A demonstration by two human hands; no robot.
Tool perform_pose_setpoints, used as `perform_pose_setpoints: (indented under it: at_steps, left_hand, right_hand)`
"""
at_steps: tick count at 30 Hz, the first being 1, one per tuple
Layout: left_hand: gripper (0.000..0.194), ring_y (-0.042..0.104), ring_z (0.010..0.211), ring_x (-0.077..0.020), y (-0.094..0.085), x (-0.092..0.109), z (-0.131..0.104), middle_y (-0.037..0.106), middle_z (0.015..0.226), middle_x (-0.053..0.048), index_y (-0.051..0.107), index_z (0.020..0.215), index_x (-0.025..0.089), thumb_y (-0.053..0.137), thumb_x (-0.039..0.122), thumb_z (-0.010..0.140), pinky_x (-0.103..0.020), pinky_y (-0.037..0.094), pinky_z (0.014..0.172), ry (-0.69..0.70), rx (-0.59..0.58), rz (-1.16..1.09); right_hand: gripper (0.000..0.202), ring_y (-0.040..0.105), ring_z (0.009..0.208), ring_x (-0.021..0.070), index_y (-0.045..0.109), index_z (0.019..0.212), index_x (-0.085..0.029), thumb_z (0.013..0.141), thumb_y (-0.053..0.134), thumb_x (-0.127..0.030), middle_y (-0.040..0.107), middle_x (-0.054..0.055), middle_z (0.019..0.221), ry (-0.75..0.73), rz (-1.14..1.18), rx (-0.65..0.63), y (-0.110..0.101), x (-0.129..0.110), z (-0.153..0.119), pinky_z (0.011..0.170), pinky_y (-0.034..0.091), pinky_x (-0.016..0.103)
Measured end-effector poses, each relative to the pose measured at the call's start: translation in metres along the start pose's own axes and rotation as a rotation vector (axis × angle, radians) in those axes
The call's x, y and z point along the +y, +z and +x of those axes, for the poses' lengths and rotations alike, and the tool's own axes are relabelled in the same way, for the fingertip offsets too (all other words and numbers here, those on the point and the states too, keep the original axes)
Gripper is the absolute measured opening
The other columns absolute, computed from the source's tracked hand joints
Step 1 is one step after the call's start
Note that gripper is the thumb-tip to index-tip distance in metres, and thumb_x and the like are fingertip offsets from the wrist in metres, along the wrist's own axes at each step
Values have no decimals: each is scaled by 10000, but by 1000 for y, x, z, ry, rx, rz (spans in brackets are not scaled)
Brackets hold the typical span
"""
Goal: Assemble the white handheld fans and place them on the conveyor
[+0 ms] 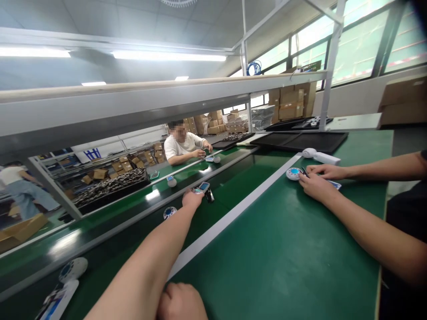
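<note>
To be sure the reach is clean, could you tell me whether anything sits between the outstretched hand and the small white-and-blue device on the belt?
Nothing visible does: the left hand is at the device on the dark belt, fingertips on it. A small black part lies just beside it.

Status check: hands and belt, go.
Left hand out over belt, gripping small device. Right hand fisted near the body. Co-worker's hands alongside, apart.
</note>
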State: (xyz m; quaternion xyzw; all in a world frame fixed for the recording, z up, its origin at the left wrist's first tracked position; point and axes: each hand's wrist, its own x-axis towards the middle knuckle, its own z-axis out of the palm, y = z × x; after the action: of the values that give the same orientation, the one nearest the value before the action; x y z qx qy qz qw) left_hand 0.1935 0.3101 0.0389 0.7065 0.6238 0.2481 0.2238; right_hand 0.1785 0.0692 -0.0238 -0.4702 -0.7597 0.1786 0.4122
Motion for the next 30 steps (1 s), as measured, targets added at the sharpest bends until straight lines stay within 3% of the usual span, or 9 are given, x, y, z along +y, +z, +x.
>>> perform_pose_setpoints:
  at_steps: [2, 4, 8, 10, 12, 16, 21, 25, 30]
  left_hand:
    - [377, 604, 1080, -232, -23, -9, -8, 579, 1240, -75, 573, 1232, 140, 574, 389, 947, -415, 532, 922, 32, -31, -53]
    - [386, 611, 1059, -217, -48, -23, -25, 583, 1238, -89, 552, 1258, 154, 586, 375, 943, -417, 546, 894, 67, -104, -126]
    - [405, 639, 962, -184, -89, -71, -94, 610, 1183, -90, 526, 1292, 161, 553, 395, 962, -374, 574, 809, 105, -302, -267]
    - [404, 648, 909, -169, -98, -97, -136, 628, 1133, -83, 526, 1287, 156, 545, 402, 967, -352, 580, 773, 90, -368, -293]
    - [395, 657, 885, -163, -102, -119, -171, 645, 1087, -74, 533, 1272, 150, 566, 387, 958, -349, 583, 768, 68, -410, -283]
    - [349, 665, 936, -186, -115, -147, -214, 672, 1055, -65, 602, 1193, 139, 638, 340, 910, -395, 570, 846, 36, -356, -155]
    - [277, 613, 1048, -284, -120, -145, -265, 666, 1098, -127, 680, 1084, 177, 537, 350, 922, -519, 477, 971, 119, -31, 86]
    - [320, 562, 1147, -308, -86, -129, -296, 673, 1169, -91, 706, 1091, 239, 730, 270, 774, -545, 408, 1055, 360, -65, 136]
    - [242, 592, 1112, -288, -55, -130, -284, 708, 1127, -67, 717, 1067, 249, 657, 243, 833, -497, 428, 1029, 460, -151, 76]
  right_hand:
    - [169, 609, 694, 278, 672, 812, -188, 915, 581, -287, 615, 78, 760, -58, 17, 94, -8, -6, 3, 623, 516, 368]
    - [157, 589, 713, 258, 664, 873, -171, 912, 517, -212, 609, 75, 800, -125, 59, 330, -20, -11, 5, 652, 489, 369]
    - [232, 577, 883, 266, 637, 1057, -121, 949, 435, -160, 619, 109, 951, -189, 152, 722, -49, -13, 11, 821, 460, 410]
    - [198, 582, 876, 250, 646, 976, -125, 946, 457, -176, 619, 98, 923, -52, 135, 607, -57, -9, 14, 809, 461, 364]
    - [165, 598, 804, 221, 662, 864, -155, 931, 512, -169, 628, 63, 855, 150, 78, 343, -57, -3, 17, 713, 454, 299]
    - [294, 508, 482, 179, 577, 525, -191, 784, 665, -84, 533, -9, 522, 305, 15, -35, -46, 6, 17, 465, 281, 260]
    - [137, 595, 692, 233, 696, 744, -183, 854, 658, -111, 664, 45, 775, 365, -41, -64, -45, 16, 19, 551, 324, 257]
    - [176, 626, 729, 223, 750, 765, -180, 886, 646, -106, 688, 42, 786, 346, 1, -153, -47, 27, 24, 597, 363, 252]
    - [190, 652, 734, 176, 783, 844, -201, 865, 671, -50, 705, -15, 782, 302, 128, -294, -35, 40, 28, 625, 403, 200]
